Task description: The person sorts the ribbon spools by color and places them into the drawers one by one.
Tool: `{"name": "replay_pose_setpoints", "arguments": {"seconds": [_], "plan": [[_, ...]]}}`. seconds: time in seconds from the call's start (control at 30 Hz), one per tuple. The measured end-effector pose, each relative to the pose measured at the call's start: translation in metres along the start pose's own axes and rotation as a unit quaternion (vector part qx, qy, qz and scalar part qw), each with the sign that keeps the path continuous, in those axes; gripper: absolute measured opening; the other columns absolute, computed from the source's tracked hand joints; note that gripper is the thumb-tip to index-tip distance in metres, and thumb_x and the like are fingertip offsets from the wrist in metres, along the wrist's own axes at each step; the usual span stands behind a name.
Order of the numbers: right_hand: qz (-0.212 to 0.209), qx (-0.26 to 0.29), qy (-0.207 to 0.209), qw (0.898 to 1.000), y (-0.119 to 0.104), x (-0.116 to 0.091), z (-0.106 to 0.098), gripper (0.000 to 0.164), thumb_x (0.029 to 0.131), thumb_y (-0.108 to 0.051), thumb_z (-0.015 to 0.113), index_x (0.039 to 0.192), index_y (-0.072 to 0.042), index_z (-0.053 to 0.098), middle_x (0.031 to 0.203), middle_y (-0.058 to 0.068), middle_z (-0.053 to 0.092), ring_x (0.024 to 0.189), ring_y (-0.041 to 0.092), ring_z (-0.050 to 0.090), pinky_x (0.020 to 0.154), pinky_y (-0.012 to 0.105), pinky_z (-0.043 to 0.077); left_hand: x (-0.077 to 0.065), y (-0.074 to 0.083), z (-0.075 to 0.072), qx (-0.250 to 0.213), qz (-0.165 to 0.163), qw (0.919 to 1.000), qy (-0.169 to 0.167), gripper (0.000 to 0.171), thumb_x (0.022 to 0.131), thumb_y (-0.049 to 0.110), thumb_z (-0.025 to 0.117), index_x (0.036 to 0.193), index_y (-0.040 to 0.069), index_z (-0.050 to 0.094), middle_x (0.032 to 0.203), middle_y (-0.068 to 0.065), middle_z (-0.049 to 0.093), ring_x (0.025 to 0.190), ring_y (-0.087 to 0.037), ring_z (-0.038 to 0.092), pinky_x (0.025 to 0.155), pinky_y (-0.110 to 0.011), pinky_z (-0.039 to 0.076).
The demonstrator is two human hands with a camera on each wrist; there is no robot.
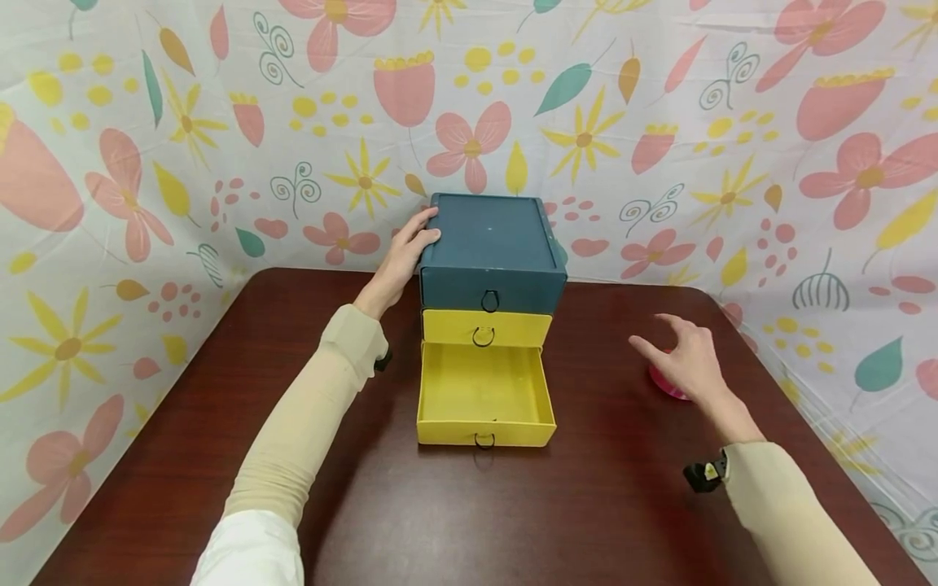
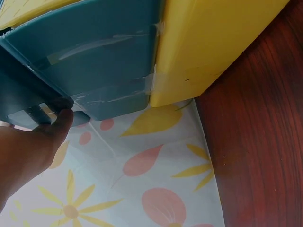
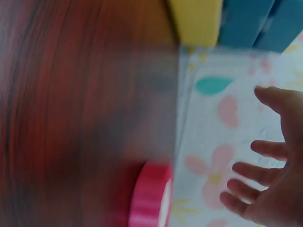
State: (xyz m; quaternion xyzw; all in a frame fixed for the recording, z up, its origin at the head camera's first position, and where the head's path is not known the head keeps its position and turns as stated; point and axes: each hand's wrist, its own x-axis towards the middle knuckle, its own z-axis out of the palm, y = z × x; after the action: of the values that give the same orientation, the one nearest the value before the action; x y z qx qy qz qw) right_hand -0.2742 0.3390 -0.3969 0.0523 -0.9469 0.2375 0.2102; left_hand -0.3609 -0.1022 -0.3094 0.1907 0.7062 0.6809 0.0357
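Note:
A small drawer cabinet [image 1: 491, 232] with a blue top stands at the middle of the table. Its bottom yellow drawer [image 1: 484, 378] is pulled out and shows a bare inside; the yellow drawer [image 1: 454, 327] above it is closed. My left hand [image 1: 399, 256] rests on the cabinet's upper left edge, and a digit touches the blue casing [image 2: 94, 66] in the left wrist view. Over on the right, my right hand [image 1: 689, 358] hovers with spread fingers above a pink roll [image 1: 667, 384]. That hand partly covers the roll in the head view.
The dark wooden table [image 1: 469, 513] reaches back to a flower-printed cloth [image 1: 469, 98] hanging behind and at both sides. Black ring pulls [image 1: 489, 301] hang on the cabinet's fronts. The pink roll lies near the table's right edge.

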Motion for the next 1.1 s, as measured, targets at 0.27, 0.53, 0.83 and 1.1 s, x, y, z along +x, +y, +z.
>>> {"name": "replay_pose_setpoints", "arguments": {"seconds": [0.27,0.53,0.83,1.1], "plan": [[0.103,-0.071,-0.125,0.984,0.044,-0.004,0.005,0.1,0.08,-0.063,0.066,0.147,0.003,0.03,0.142,0.039,0.032,0.12,0.059,0.028,0.088,0.074,0.029,0.012,-0.017,-0.003,0.005,0.014,0.9998,0.013,0.056,0.101,0.036,0.044,0.153,0.027,0.028,0.161,0.002,0.019,0.137,-0.024,0.038,0.111,-0.045,0.034],[0.137,-0.075,-0.203,0.967,0.058,-0.009,0.004,0.1,0.08,-0.054,0.07,0.145,0.007,0.024,0.131,0.042,0.034,0.11,0.057,0.033,0.085,0.072,0.034,0.011,-0.017,-0.004,0.007,0.017,0.9997,0.014,0.055,0.101,0.034,0.044,0.153,0.026,0.028,0.161,0.002,0.019,0.137,-0.023,0.038,0.111,-0.044,0.034],[0.135,-0.072,-0.188,0.97,0.061,-0.011,0.006,0.093,0.079,-0.047,0.073,0.14,0.008,0.03,0.123,0.041,0.04,0.106,0.057,0.035,0.081,0.068,0.034,-0.001,0.001,-0.001,-0.001,-0.005,1.0,0.003,0.056,0.102,0.027,0.041,0.155,0.02,0.024,0.163,-0.002,0.013,0.14,-0.026,0.035,0.112,-0.045,0.033],[0.125,-0.066,-0.174,0.974,0.054,-0.014,0.009,0.093,0.077,-0.048,0.074,0.14,0.007,0.032,0.123,0.04,0.043,0.106,0.056,0.036,0.08,0.066,0.037,-0.007,0.009,0.003,0.004,-0.006,1.0,0.001,0.057,0.102,0.025,0.041,0.155,0.017,0.024,0.163,-0.003,0.014,0.139,-0.028,0.035,0.112,-0.045,0.032]]}}
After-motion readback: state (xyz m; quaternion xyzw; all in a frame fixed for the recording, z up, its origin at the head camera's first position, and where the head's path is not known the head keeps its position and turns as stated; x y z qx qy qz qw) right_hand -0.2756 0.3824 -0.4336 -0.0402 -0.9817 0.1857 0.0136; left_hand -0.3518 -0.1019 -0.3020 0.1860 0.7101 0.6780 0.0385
